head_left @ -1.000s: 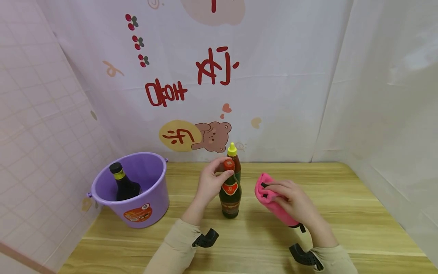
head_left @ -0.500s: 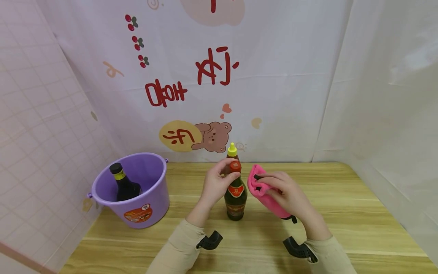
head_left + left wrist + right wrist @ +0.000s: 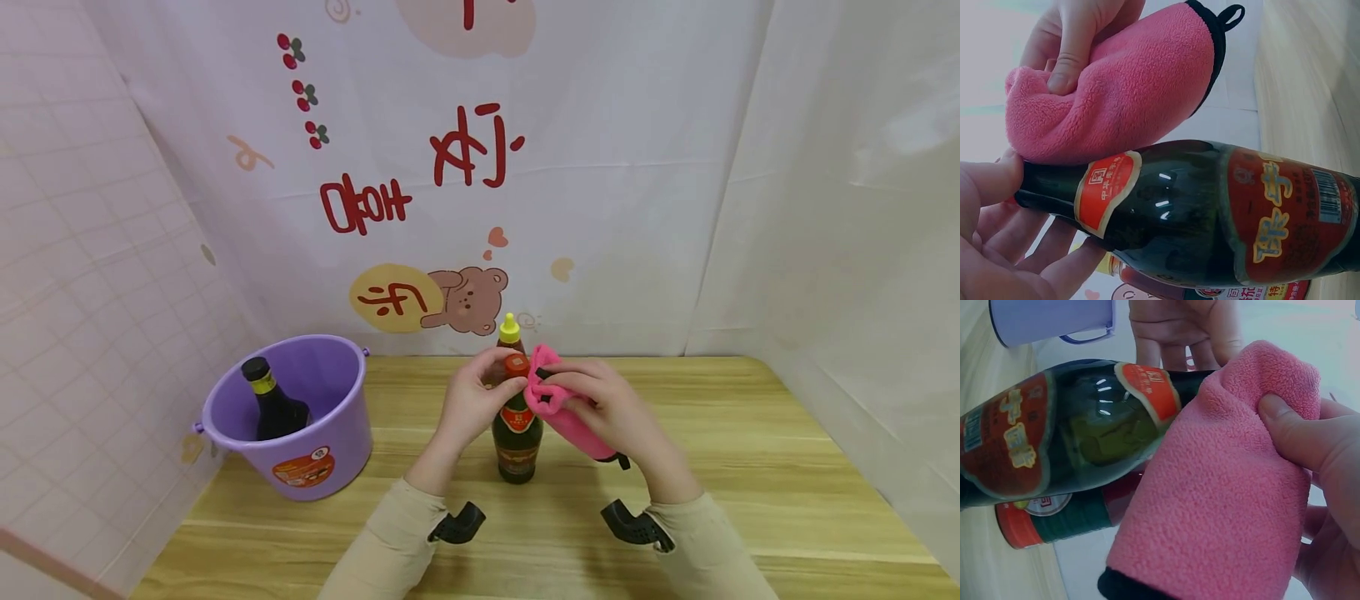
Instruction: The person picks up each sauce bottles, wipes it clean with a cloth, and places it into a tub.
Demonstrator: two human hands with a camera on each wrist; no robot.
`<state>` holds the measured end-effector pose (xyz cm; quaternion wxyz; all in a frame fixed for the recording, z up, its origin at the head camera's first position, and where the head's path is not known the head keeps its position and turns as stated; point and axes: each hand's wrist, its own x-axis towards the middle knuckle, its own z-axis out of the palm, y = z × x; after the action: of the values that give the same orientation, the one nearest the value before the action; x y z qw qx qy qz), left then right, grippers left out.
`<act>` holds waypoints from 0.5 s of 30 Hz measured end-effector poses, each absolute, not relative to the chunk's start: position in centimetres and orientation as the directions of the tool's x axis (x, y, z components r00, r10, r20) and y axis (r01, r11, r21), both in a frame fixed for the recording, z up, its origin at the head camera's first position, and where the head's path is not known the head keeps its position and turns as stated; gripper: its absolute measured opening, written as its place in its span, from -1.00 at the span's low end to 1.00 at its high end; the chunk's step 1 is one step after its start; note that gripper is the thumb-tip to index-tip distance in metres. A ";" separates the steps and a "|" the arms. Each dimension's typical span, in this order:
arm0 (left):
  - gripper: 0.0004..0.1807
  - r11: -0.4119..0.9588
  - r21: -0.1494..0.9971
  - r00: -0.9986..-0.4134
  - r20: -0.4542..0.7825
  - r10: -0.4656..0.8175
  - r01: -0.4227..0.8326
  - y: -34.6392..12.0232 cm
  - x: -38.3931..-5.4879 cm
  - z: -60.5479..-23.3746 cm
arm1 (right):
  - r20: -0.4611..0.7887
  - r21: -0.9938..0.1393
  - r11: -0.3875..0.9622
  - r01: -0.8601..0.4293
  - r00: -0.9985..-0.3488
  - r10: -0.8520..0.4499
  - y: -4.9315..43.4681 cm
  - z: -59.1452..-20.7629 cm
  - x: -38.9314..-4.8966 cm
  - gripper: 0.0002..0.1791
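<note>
A dark green glass bottle [image 3: 517, 454] with a red cap and red labels stands upright on the table. My left hand [image 3: 480, 400] grips it by the neck, thumb and fingers just under the cap. In my right hand [image 3: 611, 408] is a folded pink cloth [image 3: 573, 429] with black edging and a small black loop. The cloth's upper end lies against the bottle's neck, as the left wrist view shows with the pink cloth [image 3: 1122, 87] along the glass. Behind the green bottle is a sauce bottle [image 3: 510, 332] with a yellow nozzle top, mostly hidden.
To the left stands a purple bucket [image 3: 352, 417] with an orange sticker. A dark bottle [image 3: 277, 408] with a black cap leans inside it. The wooden table [image 3: 750, 467] meets a printed white curtain [image 3: 622, 208] at the back.
My right hand has carried the pink cloth leftward and up to the green bottle's neck. The left hand and the bottle have shifted slightly right.
</note>
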<state>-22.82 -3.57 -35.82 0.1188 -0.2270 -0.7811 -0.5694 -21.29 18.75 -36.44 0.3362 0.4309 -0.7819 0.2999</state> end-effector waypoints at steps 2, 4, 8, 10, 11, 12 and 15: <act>-0.68 0.247 0.832 -0.865 0.450 0.223 0.497 -3.5 -22.9 -35.9 | 0.781 -0.192 0.448 -0.873 -0.412 -0.470 18.6 -36.6 -21.4 -0.53; -0.68 0.249 0.827 -0.861 0.456 0.224 0.503 -3.5 -22.9 -36.0 | 0.773 -0.209 0.452 -0.867 -0.429 -0.468 18.6 -36.9 -21.4 -0.54; -0.68 0.252 0.822 -0.858 0.464 0.222 0.510 -3.5 -22.8 -36.0 | 0.753 -0.239 0.478 -0.845 -0.472 -0.458 18.5 -37.5 -21.5 -0.55; -0.68 0.255 0.822 -0.858 0.465 0.217 0.510 -3.4 -22.8 -36.0 | 0.742 -0.252 0.485 -0.837 -0.489 -0.459 18.5 -37.8 -21.5 -0.56; -0.68 0.257 0.821 -0.859 0.465 0.215 0.509 -3.4 -22.7 -36.0 | 0.737 -0.256 0.488 -0.834 -0.495 -0.460 18.6 -38.0 -21.5 -0.57; -0.68 0.260 0.822 -0.860 0.464 0.212 0.507 -3.4 -22.7 -36.0 | 0.734 -0.259 0.487 -0.834 -0.497 -0.463 18.6 -38.2 -21.5 -0.57; -0.68 0.268 0.819 -0.861 0.465 0.205 0.507 -3.3 -22.7 -36.1 | 0.729 -0.257 0.486 -0.835 -0.498 -0.470 18.7 -38.9 -21.4 -0.58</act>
<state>-22.69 -3.30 -36.06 0.1344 -0.2268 -0.7847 -0.5610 -21.41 18.73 -38.89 0.2973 0.4032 -0.8092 0.3071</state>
